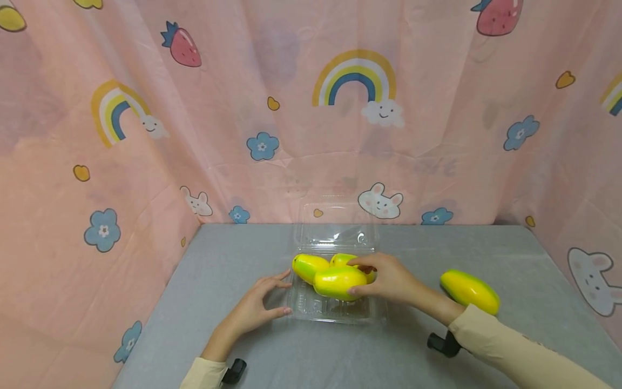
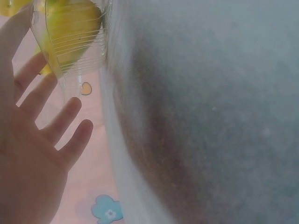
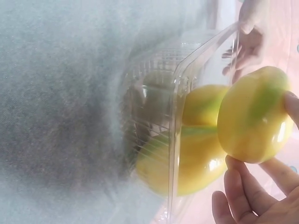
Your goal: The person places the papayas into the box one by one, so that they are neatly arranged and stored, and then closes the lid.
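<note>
A yellow-green mango (image 1: 339,283) is gripped at its right end by my right hand (image 1: 389,278), thumb on the near side and fingers on the far side. It is over a clear plastic clamshell box (image 1: 330,317) with the lid (image 1: 335,219) raised at the back. Two more mangoes, one at the left (image 1: 309,267) and one behind (image 1: 342,260), lie in the box. In the right wrist view the held mango (image 3: 254,114) is above the rim. Beside the box's left wall is my left hand (image 1: 259,302), fingers spread, fingertips at the rim in the left wrist view.
Another mango (image 1: 470,292) lies on the grey table (image 1: 243,243) to the right, beyond my right forearm. A pink patterned curtain (image 1: 291,70) hangs behind the table and at both sides. Black straps with mounts (image 1: 444,344) sit at the wrists.
</note>
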`<state>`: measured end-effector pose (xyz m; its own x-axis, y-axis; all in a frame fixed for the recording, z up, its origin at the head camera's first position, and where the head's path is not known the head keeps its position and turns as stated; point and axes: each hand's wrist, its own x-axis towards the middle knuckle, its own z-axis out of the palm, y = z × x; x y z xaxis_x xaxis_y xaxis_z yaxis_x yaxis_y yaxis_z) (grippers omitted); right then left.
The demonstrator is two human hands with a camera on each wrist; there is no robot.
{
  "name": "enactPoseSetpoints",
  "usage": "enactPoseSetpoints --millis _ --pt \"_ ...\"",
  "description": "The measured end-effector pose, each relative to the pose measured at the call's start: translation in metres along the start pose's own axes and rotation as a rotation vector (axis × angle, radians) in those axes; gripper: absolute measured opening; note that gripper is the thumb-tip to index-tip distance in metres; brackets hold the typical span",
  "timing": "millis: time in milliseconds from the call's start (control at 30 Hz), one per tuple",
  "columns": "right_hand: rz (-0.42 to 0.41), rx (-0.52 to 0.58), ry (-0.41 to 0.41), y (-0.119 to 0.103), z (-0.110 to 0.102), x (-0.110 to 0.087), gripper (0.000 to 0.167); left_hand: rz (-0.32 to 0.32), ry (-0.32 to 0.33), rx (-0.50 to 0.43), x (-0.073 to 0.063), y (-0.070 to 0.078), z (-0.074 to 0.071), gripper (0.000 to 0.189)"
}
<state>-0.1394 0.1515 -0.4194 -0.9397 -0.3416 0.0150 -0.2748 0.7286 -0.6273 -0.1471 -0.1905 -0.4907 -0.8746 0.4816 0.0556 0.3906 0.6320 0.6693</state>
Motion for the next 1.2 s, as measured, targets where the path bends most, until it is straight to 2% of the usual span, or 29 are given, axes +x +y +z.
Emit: enactPoseSetpoints --millis 233,400,733,1033,1200 --pt "0.046 -0.010 -0.001 -0.004 0.001 0.005 0.063 -0.002 0.005 0.000 0.001 0.001 0.000 0.061" --pt "0.017 0.008 0.004 -0.007 0.002 0.006 0.063 0.015 0.014 0.006 0.001 0.001 0.000 0.061" --pt "0.020 0.029 -0.014 -0.010 0.003 0.014 0.064 -0.002 0.004 -0.002 0.001 0.002 0.000 0.061" --pt "-0.001 0.074 -0.063 -0.012 0.008 0.022 0.060 -0.013 0.010 -0.010 0.000 0.004 0.000 0.058" --pt "-0.013 0.090 -0.071 -0.014 0.014 0.026 0.058 0.006 0.014 -0.017 0.000 0.003 0.001 0.058"
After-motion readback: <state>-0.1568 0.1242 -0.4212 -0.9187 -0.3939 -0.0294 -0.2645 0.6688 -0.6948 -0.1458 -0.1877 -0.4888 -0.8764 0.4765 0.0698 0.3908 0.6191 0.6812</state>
